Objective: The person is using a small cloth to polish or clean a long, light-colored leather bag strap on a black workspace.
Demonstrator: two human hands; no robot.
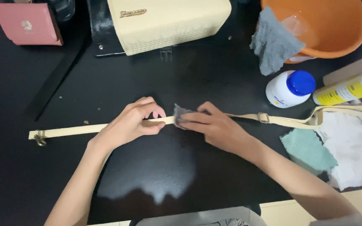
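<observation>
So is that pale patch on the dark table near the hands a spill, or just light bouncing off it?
Head view: the pale patch looks like glare from overhead light on the glossy black table, not a spill; the left hand, right hand and cream strap are sharp.

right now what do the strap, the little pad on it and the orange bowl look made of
Strap: cream leather or imitation, smooth matte, metal buckle.
Pad under the right hand: grey fuzzy cloth, likely microfibre.
Orange bowl: plastic, evenly coloured, slight sheen.
</observation>
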